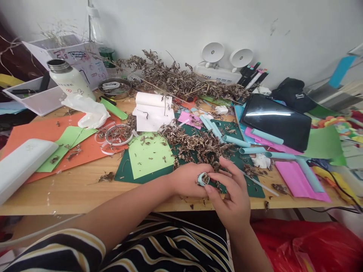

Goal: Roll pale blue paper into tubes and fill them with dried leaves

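My left hand (190,178) is closed around a light blue paper tube (199,180), its open end turned toward me. Crumbled dried leaves (205,177) fill the tube's mouth. The thumb and forefinger of my right hand (231,190) pinch the rim at that end, while its other fingers stay raised and apart. Just beyond both hands, a heap of dried leaves (195,141) lies on a green cutting mat (124,170). More blue paper tubes (236,141) are scattered to the right of the heap.
Light green paper (150,155) lies on the mat. At the left are a white bottle (70,79), orange paper (85,158) and a tape ring (118,135). Dried branches (170,75) and a white router (218,73) line the wall. A black tablet (278,119) and pink paper (295,179) sit right.
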`<action>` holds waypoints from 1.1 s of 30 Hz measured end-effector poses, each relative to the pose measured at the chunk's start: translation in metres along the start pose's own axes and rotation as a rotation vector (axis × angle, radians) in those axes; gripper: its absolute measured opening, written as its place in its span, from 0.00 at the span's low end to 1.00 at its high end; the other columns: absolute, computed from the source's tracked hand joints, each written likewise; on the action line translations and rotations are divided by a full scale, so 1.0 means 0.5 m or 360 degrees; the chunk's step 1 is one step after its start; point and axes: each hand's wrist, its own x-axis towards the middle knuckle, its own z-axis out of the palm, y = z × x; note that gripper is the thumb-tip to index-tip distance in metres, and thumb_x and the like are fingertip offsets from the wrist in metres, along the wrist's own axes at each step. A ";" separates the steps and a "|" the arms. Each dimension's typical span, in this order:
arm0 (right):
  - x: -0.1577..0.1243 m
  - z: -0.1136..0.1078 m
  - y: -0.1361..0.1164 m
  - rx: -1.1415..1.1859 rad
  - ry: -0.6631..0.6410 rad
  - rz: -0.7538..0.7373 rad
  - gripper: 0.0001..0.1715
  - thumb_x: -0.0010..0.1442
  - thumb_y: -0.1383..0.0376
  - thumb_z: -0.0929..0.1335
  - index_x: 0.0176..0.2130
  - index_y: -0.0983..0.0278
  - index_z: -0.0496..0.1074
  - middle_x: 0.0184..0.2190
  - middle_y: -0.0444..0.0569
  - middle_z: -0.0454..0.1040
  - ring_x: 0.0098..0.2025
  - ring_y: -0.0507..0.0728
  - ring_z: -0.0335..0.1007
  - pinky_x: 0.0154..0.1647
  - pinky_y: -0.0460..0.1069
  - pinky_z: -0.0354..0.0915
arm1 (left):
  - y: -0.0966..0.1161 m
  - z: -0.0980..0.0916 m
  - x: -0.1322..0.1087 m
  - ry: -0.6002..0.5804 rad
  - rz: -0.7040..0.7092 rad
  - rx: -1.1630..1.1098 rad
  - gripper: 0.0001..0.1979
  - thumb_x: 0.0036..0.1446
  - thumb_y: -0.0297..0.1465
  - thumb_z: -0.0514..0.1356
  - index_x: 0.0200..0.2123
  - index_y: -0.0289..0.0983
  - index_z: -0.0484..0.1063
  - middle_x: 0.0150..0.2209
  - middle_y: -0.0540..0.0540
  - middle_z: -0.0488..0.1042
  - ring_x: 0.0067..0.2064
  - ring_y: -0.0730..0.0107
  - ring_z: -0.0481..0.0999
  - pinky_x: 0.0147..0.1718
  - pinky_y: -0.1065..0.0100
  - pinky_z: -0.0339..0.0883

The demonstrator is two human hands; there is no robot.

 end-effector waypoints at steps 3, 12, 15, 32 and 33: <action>0.000 -0.001 -0.001 -0.0001 0.0001 -0.0077 0.14 0.47 0.71 0.66 0.37 0.61 0.67 0.50 0.53 0.58 0.50 0.61 0.57 0.43 0.58 0.62 | -0.002 0.002 0.000 0.0014 0.0037 -0.0047 0.11 0.43 0.36 0.55 0.31 0.37 0.62 0.27 0.52 0.69 0.27 0.76 0.67 0.25 0.77 0.58; 0.019 -0.014 -0.020 -0.0301 -0.0108 -0.0356 0.08 0.47 0.69 0.65 0.32 0.63 0.67 0.48 0.52 0.62 0.49 0.63 0.57 0.47 0.60 0.58 | 0.003 0.000 -0.001 -0.0034 0.0122 0.0087 0.10 0.45 0.36 0.54 0.30 0.37 0.64 0.29 0.50 0.71 0.28 0.73 0.69 0.26 0.75 0.60; 0.027 -0.028 -0.036 -0.0426 -0.0349 -0.0382 0.04 0.48 0.68 0.65 0.30 0.62 0.66 0.48 0.49 0.64 0.51 0.63 0.55 0.47 0.60 0.58 | 0.006 0.000 0.001 -0.0096 0.0238 0.0240 0.11 0.46 0.35 0.52 0.33 0.36 0.65 0.31 0.47 0.72 0.30 0.68 0.71 0.27 0.72 0.61; 0.018 -0.027 -0.048 -0.0282 -0.0072 -0.0454 0.10 0.45 0.74 0.67 0.31 0.63 0.67 0.45 0.52 0.63 0.47 0.60 0.60 0.44 0.58 0.61 | 0.004 0.004 -0.006 -0.0067 0.0191 0.0126 0.10 0.45 0.33 0.54 0.33 0.36 0.64 0.34 0.49 0.72 0.33 0.71 0.71 0.31 0.73 0.62; 0.020 -0.026 -0.048 -0.0297 -0.0062 -0.0443 0.10 0.46 0.74 0.66 0.31 0.63 0.67 0.44 0.52 0.63 0.46 0.60 0.60 0.44 0.58 0.61 | 0.005 0.004 -0.006 -0.0062 0.0176 0.0146 0.09 0.45 0.33 0.53 0.32 0.36 0.64 0.33 0.49 0.72 0.32 0.71 0.71 0.30 0.73 0.62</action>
